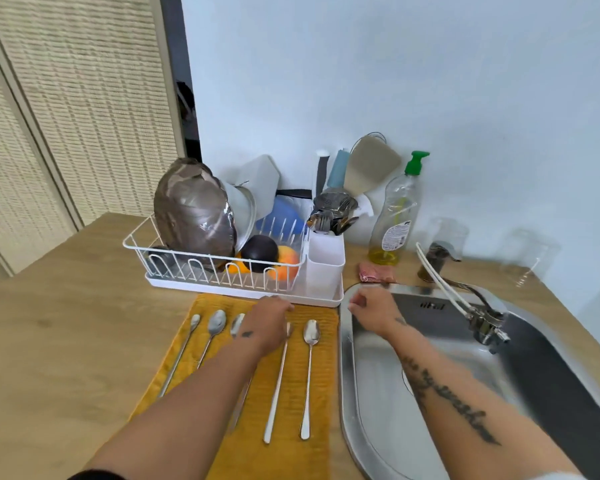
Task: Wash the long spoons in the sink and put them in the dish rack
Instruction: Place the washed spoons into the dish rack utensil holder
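Head view gives me five spoons [311, 332], side by side on one yellow towel [312, 455] on the worktop [66, 341], just left of the sink [378, 393], bowls pointing away from me. None is in the sink or the rack.

I count one white rack [219, 271] beyond the towel, left of the sink's far corner. One bottle [394, 220] with a green pump, one pink sponge [376, 271] and one tap [485, 322] stand along the sink's far edge. Two glasses [447, 237] stand beyond the sink near the wall.

My left grip [267, 323] lies palm down over the towel, left of the sink, with its fingertips at the rack's near edge. It covers the bowl of the second spoon [278, 386] counted from the sink, and the wrist partly hides the bowl of the third. I cannot tell whether the fingers have hold of anything under there. The forearm runs straight up the towel.

My right grip [371, 311] hangs over the sink's far left corner, fingers loosely curled, holding nothing. Its forearm slants across the basin, wrist bent slightly inward.
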